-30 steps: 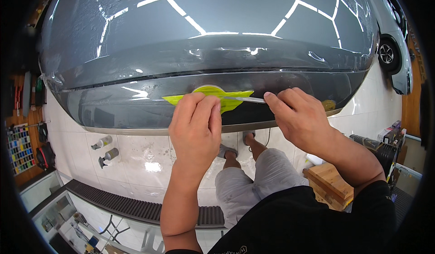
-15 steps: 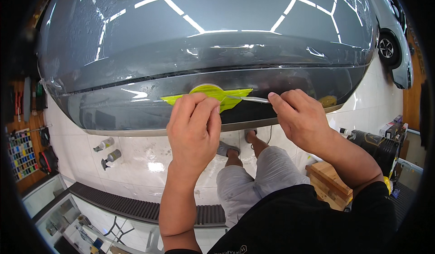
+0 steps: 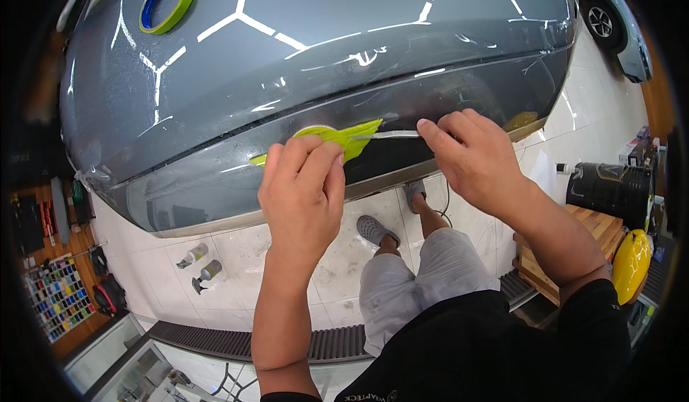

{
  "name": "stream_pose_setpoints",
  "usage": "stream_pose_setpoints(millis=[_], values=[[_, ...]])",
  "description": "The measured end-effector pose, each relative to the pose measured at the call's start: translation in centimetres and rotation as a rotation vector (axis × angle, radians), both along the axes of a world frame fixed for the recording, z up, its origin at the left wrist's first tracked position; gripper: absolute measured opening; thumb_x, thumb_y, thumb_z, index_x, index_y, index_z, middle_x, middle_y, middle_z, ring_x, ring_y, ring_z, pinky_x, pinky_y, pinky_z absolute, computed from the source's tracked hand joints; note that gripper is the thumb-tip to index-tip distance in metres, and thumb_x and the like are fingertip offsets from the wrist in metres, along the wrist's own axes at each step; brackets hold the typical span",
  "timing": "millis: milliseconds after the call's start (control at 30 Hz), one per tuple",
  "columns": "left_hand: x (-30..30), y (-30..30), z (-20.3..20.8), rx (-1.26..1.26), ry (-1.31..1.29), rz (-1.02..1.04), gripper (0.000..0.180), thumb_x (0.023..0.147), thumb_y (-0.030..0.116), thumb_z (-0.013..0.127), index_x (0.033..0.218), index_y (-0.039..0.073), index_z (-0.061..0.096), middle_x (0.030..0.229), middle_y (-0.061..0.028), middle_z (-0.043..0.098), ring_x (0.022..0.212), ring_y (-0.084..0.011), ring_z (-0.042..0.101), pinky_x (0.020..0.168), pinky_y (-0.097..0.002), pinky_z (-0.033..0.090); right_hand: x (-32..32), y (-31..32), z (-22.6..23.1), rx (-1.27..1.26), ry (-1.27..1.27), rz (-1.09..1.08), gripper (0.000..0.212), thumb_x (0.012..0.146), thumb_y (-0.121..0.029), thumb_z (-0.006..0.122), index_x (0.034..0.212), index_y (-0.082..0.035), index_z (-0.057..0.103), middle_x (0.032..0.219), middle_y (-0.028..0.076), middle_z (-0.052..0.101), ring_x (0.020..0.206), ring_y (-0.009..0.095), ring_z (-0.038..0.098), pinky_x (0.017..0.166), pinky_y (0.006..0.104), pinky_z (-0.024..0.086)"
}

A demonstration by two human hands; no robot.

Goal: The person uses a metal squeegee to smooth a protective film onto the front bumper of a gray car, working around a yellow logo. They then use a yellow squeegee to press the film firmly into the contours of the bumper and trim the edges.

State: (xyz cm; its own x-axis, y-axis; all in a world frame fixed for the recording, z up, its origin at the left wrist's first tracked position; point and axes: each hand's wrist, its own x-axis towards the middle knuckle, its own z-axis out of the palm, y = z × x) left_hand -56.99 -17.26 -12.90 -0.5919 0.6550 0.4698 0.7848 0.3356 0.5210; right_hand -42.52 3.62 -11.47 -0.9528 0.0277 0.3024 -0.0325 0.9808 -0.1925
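Lime-green winged tape patch, near the glossy grey car panel's lower edge, is apparently being trimmed, right hand clamped on a slim silver metal blade, left hand bunched there, pinch unclear, seemingly calling for a shallow stroke.

Car workshop, grey car, spray bottles

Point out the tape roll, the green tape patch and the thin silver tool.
Tape roll [image 3: 183, 13]: head view, on its green outer band.
Green tape patch [image 3: 354, 148]: head view, on its right part.
Thin silver tool [image 3: 395, 134]: head view, on its shaft left of the right hand [image 3: 475, 159].
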Motion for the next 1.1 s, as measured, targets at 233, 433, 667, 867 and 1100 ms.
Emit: stream_pose_setpoints(millis=[233, 433, 667, 867, 1100], values=[[-0.3, 0.3, 0.0, -0.045, 0.027, -0.049, 0.016, 0.078, 0.003, 0.076, 0.093, 0.008, 0.070, 0.090, -0.0035, 0.064, 0.080, -0.0270, 0.055, 0.069, -0.0378, 0.046, 0.9, -0.5, -1.0, -0.009, 0.064, -0.080, 0.042, 0.074, -0.004, 0.069, 0.117, -0.006, 0.067, 0.090, 0.005, 0.058, 0.080, 0.024, 0.058, 0.066, 0.0368, 0.050], [-0.9, 1.5, 1.0, -0.125, 0.061, -0.095, 0.011, 0.082, 0.001, 0.073, 0.091, 0.007, 0.068, 0.089, -0.0048, 0.064, 0.082, -0.0261, 0.052, 0.075, -0.0374, 0.042, 1.1, -1.3, -1.7, -0.094, 0.085, -0.114, 0.040, 0.075, -0.004, 0.068, 0.116, -0.004, 0.068, 0.088, 0.005, 0.058, 0.079, 0.024, 0.059, 0.065, 0.0368, 0.050], [-1.9, 0.8, 1.8, -0.201, -0.004, -0.190, 0.011, 0.082, 0.002, 0.072, 0.091, 0.007, 0.069, 0.093, -0.0047, 0.067, 0.087, -0.0273, 0.056, 0.080, -0.0393, 0.042, 1.5, -2.8, -2.9, -0.237, 0.112, -0.154, 0.037, 0.076, -0.006, 0.068, 0.112, -0.003, 0.068, 0.087, 0.006, 0.057, 0.076, 0.024, 0.059, 0.062, 0.0364, 0.051], [-2.6, 0.8, 2.2, -0.266, -0.023, -0.251, 0.012, 0.082, 0.003, 0.073, 0.093, 0.008, 0.070, 0.090, -0.0044, 0.065, 0.086, -0.0267, 0.056, 0.077, -0.0391, 0.041, 1.7, -4.2, -3.3, -0.283, 0.116, -0.251, 0.037, 0.077, -0.006, 0.068, 0.114, -0.003, 0.068, 0.088, 0.007, 0.058, 0.077, 0.024, 0.059, 0.064, 0.0364, 0.051], [-2.7, 2.0, 2.1, -0.250, 0.055, -0.310, 0.011, 0.083, 0.001, 0.073, 0.092, 0.006, 0.070, 0.088, -0.0074, 0.066, 0.083, -0.0259, 0.058, 0.079, -0.0384, 0.044, 2.2, -6.1, -3.5, -0.247, 0.160, -0.399, 0.038, 0.076, -0.004, 0.070, 0.114, -0.003, 0.068, 0.088, 0.007, 0.058, 0.078, 0.025, 0.059, 0.064, 0.0365, 0.050]])
